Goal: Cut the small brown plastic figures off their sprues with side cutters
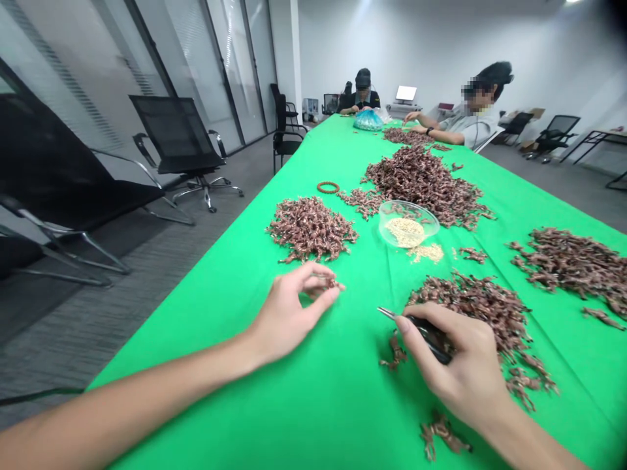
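Observation:
My left hand [294, 307] pinches a small brown figurine [331, 282] between thumb and fingers, just in front of a heap of like figurines [312, 227]. Black tweezers [431, 338] with silver tips lie in the grip of my right hand [465, 365], their tips pointing left toward the other hand. Beneath and behind that hand spreads another figurine pile [477, 303], partly hidden by it. A few loose figurines [443, 436] lie near the front edge. Between the hands and the back pile, a clear plastic bowl [431, 225] holds pale small bits, some spilled beside it.
The green tablecloth [343, 405] covers a long table. A large figurine pile [424, 183] stands farther back, another pile [573, 264] to the right. A brown ring [328, 188] lies near the left edge. Co-workers sit at the far end. Office chairs [179, 134] line the left.

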`<state>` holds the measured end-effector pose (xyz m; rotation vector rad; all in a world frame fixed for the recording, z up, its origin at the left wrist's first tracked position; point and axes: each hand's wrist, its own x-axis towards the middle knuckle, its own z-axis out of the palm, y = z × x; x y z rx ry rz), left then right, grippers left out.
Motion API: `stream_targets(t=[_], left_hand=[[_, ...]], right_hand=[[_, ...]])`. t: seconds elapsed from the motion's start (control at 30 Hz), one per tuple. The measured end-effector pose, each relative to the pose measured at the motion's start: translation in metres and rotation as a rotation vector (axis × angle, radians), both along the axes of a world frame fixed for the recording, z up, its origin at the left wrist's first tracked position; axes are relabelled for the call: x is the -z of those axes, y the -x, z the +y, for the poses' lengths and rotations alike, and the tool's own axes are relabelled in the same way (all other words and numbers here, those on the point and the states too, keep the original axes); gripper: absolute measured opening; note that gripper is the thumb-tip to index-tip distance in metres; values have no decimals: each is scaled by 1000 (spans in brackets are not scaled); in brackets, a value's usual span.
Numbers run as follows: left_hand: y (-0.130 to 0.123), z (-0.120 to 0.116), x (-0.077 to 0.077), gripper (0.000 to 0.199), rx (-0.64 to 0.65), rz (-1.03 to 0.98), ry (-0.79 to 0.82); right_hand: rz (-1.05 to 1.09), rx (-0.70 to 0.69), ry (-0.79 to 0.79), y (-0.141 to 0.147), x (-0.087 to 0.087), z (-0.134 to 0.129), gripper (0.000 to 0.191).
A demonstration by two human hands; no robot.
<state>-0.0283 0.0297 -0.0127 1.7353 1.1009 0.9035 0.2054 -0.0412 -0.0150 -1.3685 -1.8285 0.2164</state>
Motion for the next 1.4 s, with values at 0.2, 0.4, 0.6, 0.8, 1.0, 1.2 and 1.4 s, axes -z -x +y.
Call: stream_targets(t=[0.2, 0.4, 0.6, 0.8, 1.0, 1.2, 1.4], left_hand=[[3, 82, -24, 15, -114, 549, -716], [-24, 80, -48, 34, -96, 699, -926], [-46, 33, -41, 23, 75, 908, -1056], [-43, 43, -14, 29, 147, 863, -909], [-66, 50, 7, 42, 313, 827, -937], [-85, 67, 18, 20, 315, 824, -942], [-80, 90, -7, 23, 105, 881, -981]], right_hand=[[9, -61, 8, 1, 0, -1, 9], [3, -106, -42, 0, -3, 1, 10], [15, -95, -77, -1, -8, -1, 9], [13, -55, -94, -2, -10, 1, 10], [12, -52, -95, -4, -9, 4, 11], [-25, -85, -133, -6, -11, 5, 13], [-39, -119, -145, -8, -12, 4, 12]])
